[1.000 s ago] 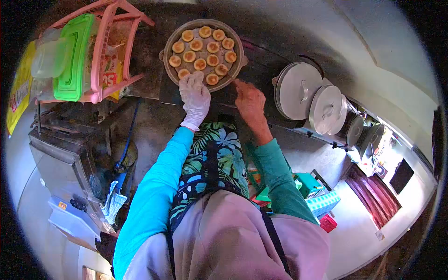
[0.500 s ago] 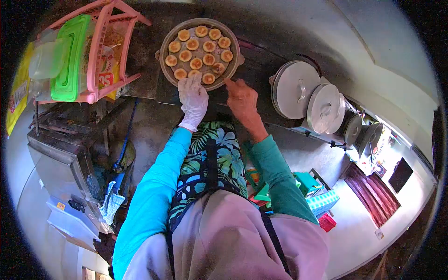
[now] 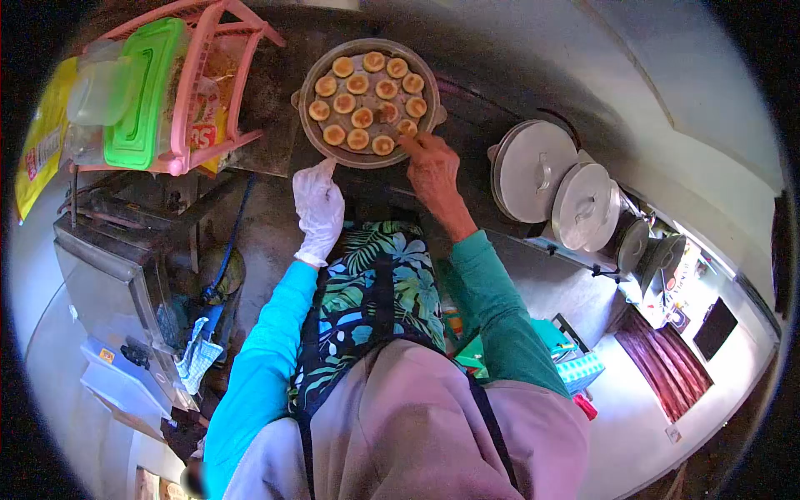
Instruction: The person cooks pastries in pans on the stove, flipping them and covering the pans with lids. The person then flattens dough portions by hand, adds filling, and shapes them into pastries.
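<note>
Golden-brown round cakes (image 3: 361, 117) are spread across a round grey metal pan (image 3: 367, 162) on a dark surface (image 3: 273, 154). At its near rim the white-gloved left hand (image 3: 319, 204) is curled and the bare right hand (image 3: 435, 175) is pinched narrow, but whether anything is gripped cannot be told; left of the pan, a green-lidded plastic box (image 3: 143, 96) is held in a pink plastic basket (image 3: 190, 83).

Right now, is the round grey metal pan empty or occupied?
Occupied: small round golden-brown cakes sit spaced across the pan.
</note>
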### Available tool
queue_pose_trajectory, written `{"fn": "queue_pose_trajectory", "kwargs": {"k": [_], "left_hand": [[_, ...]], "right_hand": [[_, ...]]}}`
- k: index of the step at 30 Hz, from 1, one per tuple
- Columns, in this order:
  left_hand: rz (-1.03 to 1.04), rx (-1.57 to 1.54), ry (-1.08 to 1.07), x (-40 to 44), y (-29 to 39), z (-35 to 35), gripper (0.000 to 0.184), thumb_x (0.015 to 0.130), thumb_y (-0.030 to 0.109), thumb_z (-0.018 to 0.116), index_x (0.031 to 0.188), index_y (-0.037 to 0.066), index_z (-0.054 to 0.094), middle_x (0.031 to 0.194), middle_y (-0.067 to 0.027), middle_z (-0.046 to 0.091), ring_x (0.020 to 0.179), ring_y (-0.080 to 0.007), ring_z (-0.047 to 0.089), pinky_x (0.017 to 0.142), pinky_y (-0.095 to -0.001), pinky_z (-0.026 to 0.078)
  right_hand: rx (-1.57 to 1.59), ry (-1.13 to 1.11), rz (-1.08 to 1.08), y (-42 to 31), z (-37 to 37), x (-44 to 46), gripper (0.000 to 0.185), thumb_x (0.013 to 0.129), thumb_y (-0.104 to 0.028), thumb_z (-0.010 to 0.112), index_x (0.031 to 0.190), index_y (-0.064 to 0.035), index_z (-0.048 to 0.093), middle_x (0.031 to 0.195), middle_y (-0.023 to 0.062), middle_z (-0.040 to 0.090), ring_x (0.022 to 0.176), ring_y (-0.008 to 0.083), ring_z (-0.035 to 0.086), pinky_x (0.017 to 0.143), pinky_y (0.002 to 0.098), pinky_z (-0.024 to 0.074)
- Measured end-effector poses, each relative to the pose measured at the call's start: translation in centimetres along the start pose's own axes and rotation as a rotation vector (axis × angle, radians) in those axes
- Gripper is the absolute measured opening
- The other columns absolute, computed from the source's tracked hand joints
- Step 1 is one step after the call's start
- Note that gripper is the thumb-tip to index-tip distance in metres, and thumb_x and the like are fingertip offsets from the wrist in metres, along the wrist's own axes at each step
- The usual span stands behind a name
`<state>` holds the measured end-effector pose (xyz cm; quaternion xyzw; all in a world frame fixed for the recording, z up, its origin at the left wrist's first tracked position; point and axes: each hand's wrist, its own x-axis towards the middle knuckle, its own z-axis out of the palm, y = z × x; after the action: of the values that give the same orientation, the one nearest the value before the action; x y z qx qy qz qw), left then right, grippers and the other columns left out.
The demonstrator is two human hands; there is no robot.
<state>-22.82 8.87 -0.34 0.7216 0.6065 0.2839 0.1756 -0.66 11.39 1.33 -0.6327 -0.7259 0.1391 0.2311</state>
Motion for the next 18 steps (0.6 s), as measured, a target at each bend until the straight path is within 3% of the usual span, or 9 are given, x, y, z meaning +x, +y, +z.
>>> {"fn": "queue_pose_trajectory", "kwargs": {"k": [7,11,13,18], "left_hand": [[-0.057,0.012,-0.032,-3.0,-1.2,-2.1,0.035,0.074,-0.003,0.056,0.108,0.004,0.064,0.102,-0.012,0.065,0.093,-0.0324,0.056,0.086,-0.0428,0.044],[-0.049,-0.008,-0.026,-3.3,-1.4,-2.4,0.035,0.075,-0.003,0.055,0.107,0.005,0.064,0.102,-0.0123,0.066,0.094,-0.0325,0.057,0.086,-0.0429,0.044],[-0.05,-0.019,-0.021,-2.9,-1.3,-2.4,0.035,0.074,-0.004,0.056,0.107,0.005,0.064,0.101,-0.0122,0.066,0.094,-0.0325,0.057,0.086,-0.0431,0.045],[-0.064,-0.005,-0.016,-2.3,-1.7,-2.0,0.037,0.075,-0.005,0.058,0.108,0.007,0.067,0.103,-0.0105,0.068,0.095,-0.0294,0.059,0.088,-0.0394,0.046]], "right_hand": [[0.177,-0.024,0.132,-1.4,0.8,0.2,0.027,0.078,-0.002,0.065,0.104,-0.0101,0.069,0.084,0.0126,0.064,0.074,0.0324,0.064,0.061,0.0419,0.0511],[0.177,-0.115,0.176,-2.9,1.3,-0.5,0.035,0.074,-0.004,0.062,0.107,-0.0141,0.066,0.088,0.0126,0.066,0.073,0.0343,0.065,0.061,0.0444,0.0534],[0.134,-0.133,0.229,-3.1,1.8,-1.3,0.024,0.081,-0.005,0.066,0.105,-0.0085,0.069,0.084,0.0154,0.067,0.078,0.033,0.067,0.064,0.0411,0.0528],[0.267,-0.06,0.286,-3.5,2.2,-2.3,0.02,0.082,-0.006,0.066,0.102,-0.0078,0.07,0.09,0.016,0.069,0.082,0.0331,0.067,0.069,0.0394,0.0535]]}}
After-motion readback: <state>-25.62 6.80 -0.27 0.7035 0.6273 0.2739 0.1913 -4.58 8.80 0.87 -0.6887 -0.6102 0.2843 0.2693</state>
